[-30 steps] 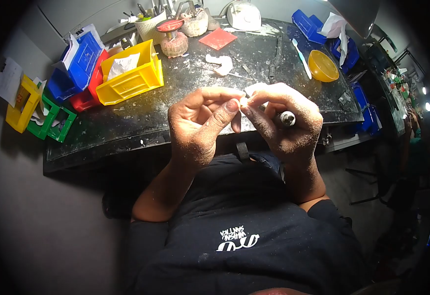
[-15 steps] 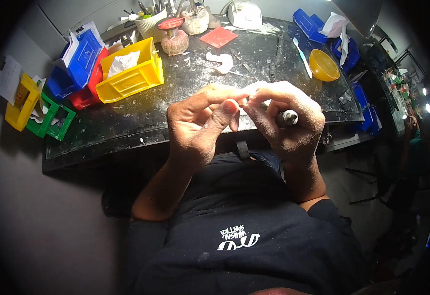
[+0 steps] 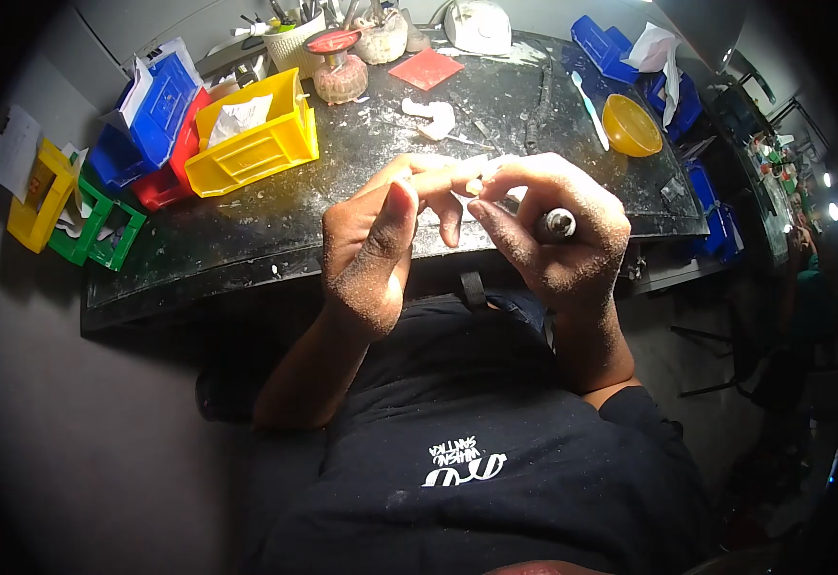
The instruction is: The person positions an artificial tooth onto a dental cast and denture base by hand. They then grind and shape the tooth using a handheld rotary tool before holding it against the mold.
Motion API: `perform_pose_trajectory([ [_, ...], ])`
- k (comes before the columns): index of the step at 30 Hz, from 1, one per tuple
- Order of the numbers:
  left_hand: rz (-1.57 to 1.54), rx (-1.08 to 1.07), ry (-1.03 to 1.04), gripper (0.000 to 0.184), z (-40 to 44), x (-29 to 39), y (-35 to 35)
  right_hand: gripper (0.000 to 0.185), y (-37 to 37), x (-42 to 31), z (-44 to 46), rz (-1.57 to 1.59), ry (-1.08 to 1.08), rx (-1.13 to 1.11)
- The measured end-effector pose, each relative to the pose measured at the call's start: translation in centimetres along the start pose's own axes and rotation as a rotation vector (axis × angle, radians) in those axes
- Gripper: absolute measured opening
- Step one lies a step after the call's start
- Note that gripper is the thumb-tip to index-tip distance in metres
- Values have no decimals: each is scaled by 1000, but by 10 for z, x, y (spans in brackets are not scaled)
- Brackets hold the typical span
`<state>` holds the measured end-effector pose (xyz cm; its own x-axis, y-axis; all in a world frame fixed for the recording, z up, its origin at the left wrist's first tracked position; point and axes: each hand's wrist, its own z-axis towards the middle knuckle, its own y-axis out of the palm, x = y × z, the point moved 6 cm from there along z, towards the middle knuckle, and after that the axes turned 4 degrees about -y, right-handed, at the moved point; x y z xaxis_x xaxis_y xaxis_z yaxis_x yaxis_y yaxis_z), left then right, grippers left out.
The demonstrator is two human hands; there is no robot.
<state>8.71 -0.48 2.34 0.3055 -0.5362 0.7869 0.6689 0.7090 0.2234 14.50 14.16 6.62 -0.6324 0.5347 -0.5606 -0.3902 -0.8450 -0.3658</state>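
Observation:
A small cream-coloured, tooth-like piece (image 3: 475, 186) sits where the fingertips of both hands meet above the desk's front edge. My left hand (image 3: 373, 244) has its thumb raised apart from its fingers, and its index finger reaches to the piece. My right hand (image 3: 572, 230) is closed around a cylindrical handpiece (image 3: 558, 225), whose dark, round end sticks out towards me. The right thumb and index fingertips are against or very near the piece; whether they pinch it I cannot tell. Fingers hide the handpiece's working tip. Pale dust covers both hands.
On the dusty black desk (image 3: 246, 230) lie a white horseshoe-shaped cast (image 3: 430, 120), a red square sheet (image 3: 426, 69), a toothbrush (image 3: 590, 113) and an orange bowl (image 3: 632, 126). Yellow (image 3: 256, 144), blue (image 3: 146, 129) and green (image 3: 117, 240) bins stand left; a lamp (image 3: 702, 34) hangs upper right.
My left thumb has lifted away from the fingertips towards the left, so the small piece shows more clearly. My right hand has barely moved and still holds the handpiece.

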Motion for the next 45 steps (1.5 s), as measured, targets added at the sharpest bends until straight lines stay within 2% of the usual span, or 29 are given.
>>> perform_pose_trajectory([
  [6, 10, -1, -12, 60, 0, -1, 0, 18, 2, 3, 1, -45, -47, -9],
  [12, 3, 13, -24, 48, 0, -3, 1, 17, 2, 6, 1, -35, -34, 1],
  [15, -83, 85, -78, 43, -1, -6, 1, 17, 1, 5, 0, -30, -30, 6],
  [17, -51, 103, -120, 33, -2, -9, -1, 17, 1, 6, 0, -28, -31, 8],
  [23, 34, 82, -78, 23, -1, -11, -3, 18, 3, 8, 0, -81, -23, 0],
  [26, 191, 125, -143, 22, 20, -22, -29, 22, 0, 13, -2, -102, -43, 44],
  [28, 454, 256, -253, 35, 44, -44, -79, 16, -9, 18, -2, -111, 67, 46],
  [29, 763, 272, -269, 41, 57, -58, -104, 15, -13, 20, -2, -115, 122, 47],
  [31, 1219, 193, -299, 54, 72, -73, -115, 14, -17, 26, -2, -80, 214, 79],
  [33, 1269, 30, -397, 69, 80, -93, -105, 15, -22, 30, -2, -82, 217, 80],
  [34, 1430, 3, -348, 80, 83, -90, -88, 15, -22, 32, -3, -89, 230, 79],
  [35, 1435, 3, -346, 80, 86, -91, -84, 15, -22, 32, -4, -86, 228, 82],
  [37, 1504, -207, -410, 90, 95, -103, -75, 16, -24, 34, -5, -33, 267, 96],
  [39, 1551, -211, -365, 87, 99, -108, -77, 16, -29, 33, -5, -43, 293, 92],
  [42, 1427, -96, -169, 73, 87, -85, -68, 17, -34, 42, -7, -58, 341, 72],
  [45, 1162, -162, 24, 73, 57, -36, -36, 17, -33, 46, -8, -37, 328, 82],
])
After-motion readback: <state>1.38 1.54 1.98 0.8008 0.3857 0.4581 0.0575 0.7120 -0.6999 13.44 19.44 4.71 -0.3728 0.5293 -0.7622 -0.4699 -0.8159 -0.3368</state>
